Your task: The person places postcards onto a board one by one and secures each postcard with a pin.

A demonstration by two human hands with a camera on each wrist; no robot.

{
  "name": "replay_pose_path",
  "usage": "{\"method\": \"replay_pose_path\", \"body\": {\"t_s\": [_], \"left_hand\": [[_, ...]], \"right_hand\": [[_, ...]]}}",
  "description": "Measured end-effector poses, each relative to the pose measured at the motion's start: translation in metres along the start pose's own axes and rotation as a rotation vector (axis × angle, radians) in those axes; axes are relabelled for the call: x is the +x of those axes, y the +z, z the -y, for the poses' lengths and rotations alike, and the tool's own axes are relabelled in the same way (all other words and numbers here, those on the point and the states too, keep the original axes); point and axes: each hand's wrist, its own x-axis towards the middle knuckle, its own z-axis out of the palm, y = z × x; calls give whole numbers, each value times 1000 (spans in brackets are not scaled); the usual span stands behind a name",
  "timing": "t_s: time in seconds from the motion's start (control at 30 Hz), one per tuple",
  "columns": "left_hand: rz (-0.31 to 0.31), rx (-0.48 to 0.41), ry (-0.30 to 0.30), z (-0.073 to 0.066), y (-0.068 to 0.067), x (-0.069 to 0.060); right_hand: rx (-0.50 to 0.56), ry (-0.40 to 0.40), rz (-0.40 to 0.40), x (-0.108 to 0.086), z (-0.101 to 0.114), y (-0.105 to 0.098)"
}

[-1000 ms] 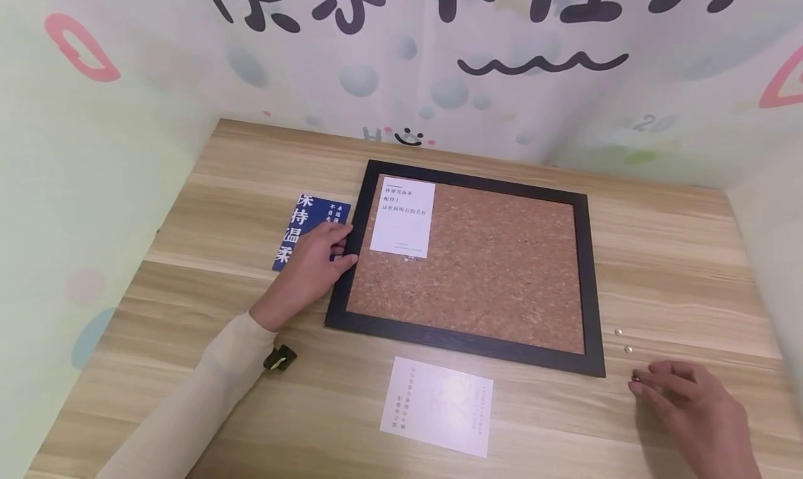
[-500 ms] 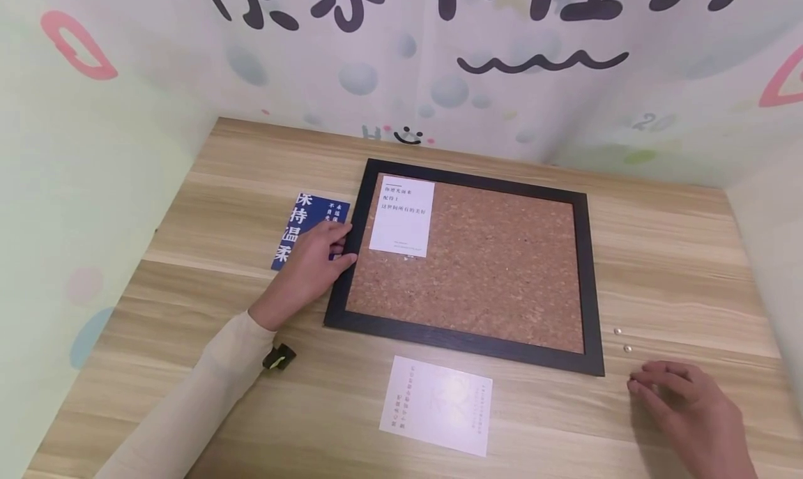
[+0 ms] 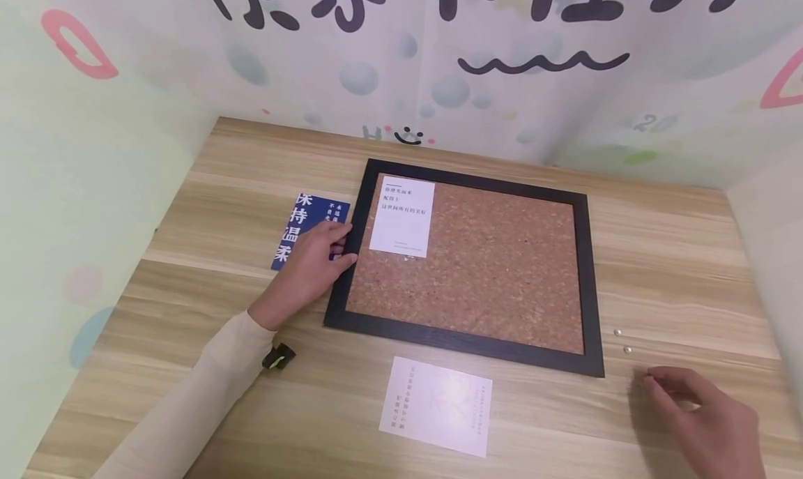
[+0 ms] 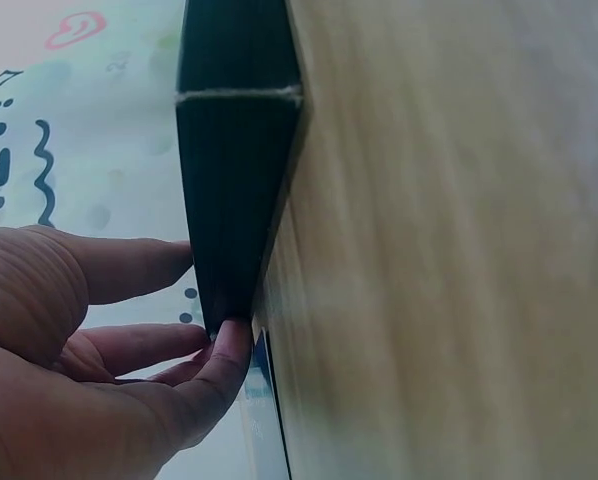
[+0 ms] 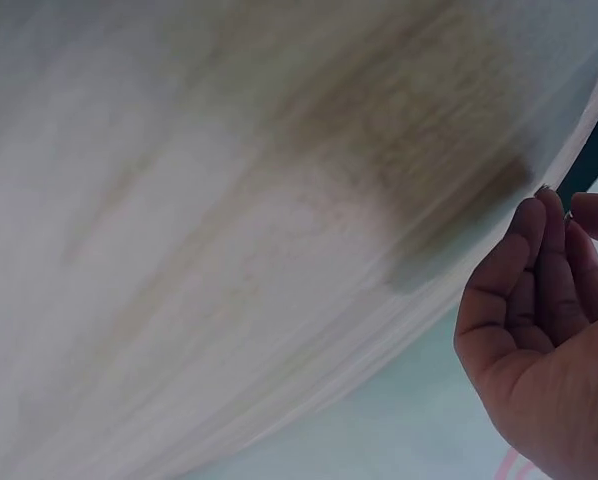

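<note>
A cork board (image 3: 477,284) in a black frame lies flat on the wooden table. My left hand (image 3: 310,256) holds its left edge. In the left wrist view, thumb and fingers of that hand (image 4: 129,350) bear on the black frame (image 4: 239,150). A white printed card (image 3: 401,217) lies on the cork at upper left. My right hand (image 3: 709,409), right of the board's near corner, pinches a thumbtack; in the right wrist view only small shiny bits of thumbtack (image 5: 543,189) show at its fingertips. Two silvery thumbtacks (image 3: 627,350) lie just beyond that hand.
A blue card (image 3: 295,221) with white characters lies left of the frame, partly under my left hand. Another white card (image 3: 439,406) lies in front of the board. A patterned wall covering (image 3: 439,81) stands behind the table.
My right hand has shifted slightly right, its fingers drawn in more and the thumbtack now hidden in the head view. The left hand, board and cards stay put.
</note>
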Motion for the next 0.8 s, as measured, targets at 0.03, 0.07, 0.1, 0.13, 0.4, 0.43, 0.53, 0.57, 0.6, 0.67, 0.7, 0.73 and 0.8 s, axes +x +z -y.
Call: {"method": "replay_pose_path", "body": {"t_s": [0.03, 0.07, 0.1, 0.13, 0.4, 0.43, 0.53, 0.57, 0.6, 0.67, 0.7, 0.73, 0.8], "left_hand": [[-1, 2, 2, 0, 0, 0], [-2, 6, 4, 0, 0, 0], [-3, 9, 5, 0, 0, 0], [-3, 12, 6, -1, 0, 0], [-11, 31, 6, -3, 2, -1], [-12, 33, 7, -4, 1, -1], [-16, 39, 8, -6, 1, -1], [-18, 42, 10, -6, 1, -1], [-20, 45, 13, -6, 1, -1], [-27, 54, 20, -6, 1, 0], [-32, 60, 27, -7, 1, 0], [-39, 65, 34, -7, 1, 0], [-54, 82, 46, -7, 2, 0]], "right_hand": [[9, 0, -3, 0, 0, 0], [15, -1, -3, 0, 1, 0], [18, 2, -3, 0, 1, 0], [18, 6, -2, 0, 2, -1], [34, 25, -5, 2, 3, 0], [41, 25, -9, 3, 3, 1], [65, 19, -24, 3, 3, 4], [78, 15, -31, 3, 3, 4], [84, 11, -35, 3, 3, 5], [97, 0, -44, 4, 3, 6], [104, -5, -48, 4, 4, 6], [111, -12, -55, 5, 4, 6], [120, -22, -69, 6, 7, 7]]}}
